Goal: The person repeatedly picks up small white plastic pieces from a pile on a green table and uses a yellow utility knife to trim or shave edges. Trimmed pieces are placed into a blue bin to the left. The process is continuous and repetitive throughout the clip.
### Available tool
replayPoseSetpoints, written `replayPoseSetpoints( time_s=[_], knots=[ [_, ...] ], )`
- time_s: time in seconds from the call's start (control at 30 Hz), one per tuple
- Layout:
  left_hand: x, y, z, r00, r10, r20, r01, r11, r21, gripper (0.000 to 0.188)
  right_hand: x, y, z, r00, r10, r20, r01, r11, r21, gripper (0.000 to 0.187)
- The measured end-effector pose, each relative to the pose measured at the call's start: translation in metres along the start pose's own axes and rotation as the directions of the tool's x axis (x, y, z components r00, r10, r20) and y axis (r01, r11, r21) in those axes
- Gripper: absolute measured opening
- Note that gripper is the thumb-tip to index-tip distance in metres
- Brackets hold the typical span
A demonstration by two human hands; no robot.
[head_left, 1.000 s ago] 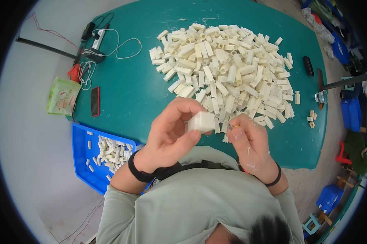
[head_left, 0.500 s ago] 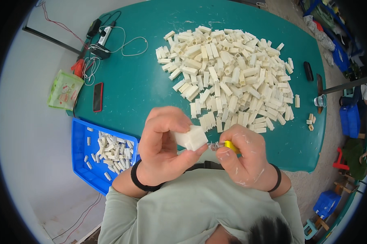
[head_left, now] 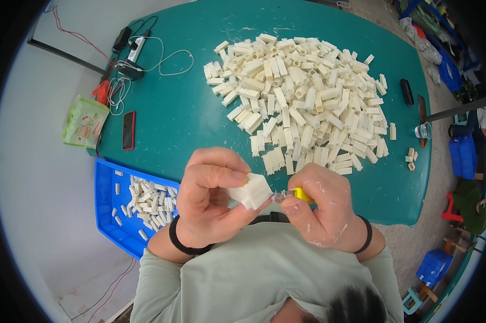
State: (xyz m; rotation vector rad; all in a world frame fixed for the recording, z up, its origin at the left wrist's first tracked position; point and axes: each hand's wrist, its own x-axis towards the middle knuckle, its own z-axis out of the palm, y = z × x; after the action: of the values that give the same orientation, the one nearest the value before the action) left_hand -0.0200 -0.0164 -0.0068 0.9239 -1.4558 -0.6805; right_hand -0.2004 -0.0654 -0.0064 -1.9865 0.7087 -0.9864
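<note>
From where I sit, the head view is the only one I have. Just below the middle of the frame, the left hand [head_left: 208,202] pinches a white block [head_left: 252,192] between thumb and fingers, the grip about as wide as the block. Its end faces the frame's right, probably so that the near edge lies bare to the other hand.

The right hand [head_left: 326,204], slightly right of centre, is closed around a small tool with a yellow handle [head_left: 303,194]. Only a short part of it clears the fist, which I take to be for close control. Pale shavings [head_left: 278,196] cling around its thin tip, right beside the block's corner; whether tip and block touch, I can't tell. More flecks stick to the back of that hand.

The heap of off-white hollow pieces [head_left: 302,91] fills the upper middle of the green table [head_left: 167,107], seemingly for easy reach. At the lower left, a blue tray [head_left: 109,188] stands beside the left forearm and contains small pale pieces [head_left: 149,200]; its raised walls likely stop them scattering. A phone [head_left: 128,131] and a power strip [head_left: 137,49] are toward the upper left, I guess out of the work's way.
</note>
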Motion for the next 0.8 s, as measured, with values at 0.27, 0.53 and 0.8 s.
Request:
replayPoseSetpoints(
  time_s=[0.27, 0.53, 0.8],
  knots=[
    [-0.001, -0.001, -0.006, 0.997, -0.018, 0.081, 0.020, 1.000, -0.014, 0.042, 0.001, 0.004, 0.000, 0.999, -0.044, -0.009, 0.044, 0.998, -0.042, 0.027],
    [0.002, 0.006, -0.003, 0.928, 0.020, 0.373, -0.025, 1.000, 0.007, 0.033, 0.007, 0.010, 0.001, 0.988, 0.104, -0.110, -0.113, 0.991, -0.078, 0.027],
    [0.006, 0.001, -0.012, 0.942, -0.334, 0.033, 0.331, 0.905, -0.268, 0.040, 0.004, -0.001, -0.003, 0.980, 0.190, 0.060, -0.196, 0.972, 0.127, 0.026]
  ],
)
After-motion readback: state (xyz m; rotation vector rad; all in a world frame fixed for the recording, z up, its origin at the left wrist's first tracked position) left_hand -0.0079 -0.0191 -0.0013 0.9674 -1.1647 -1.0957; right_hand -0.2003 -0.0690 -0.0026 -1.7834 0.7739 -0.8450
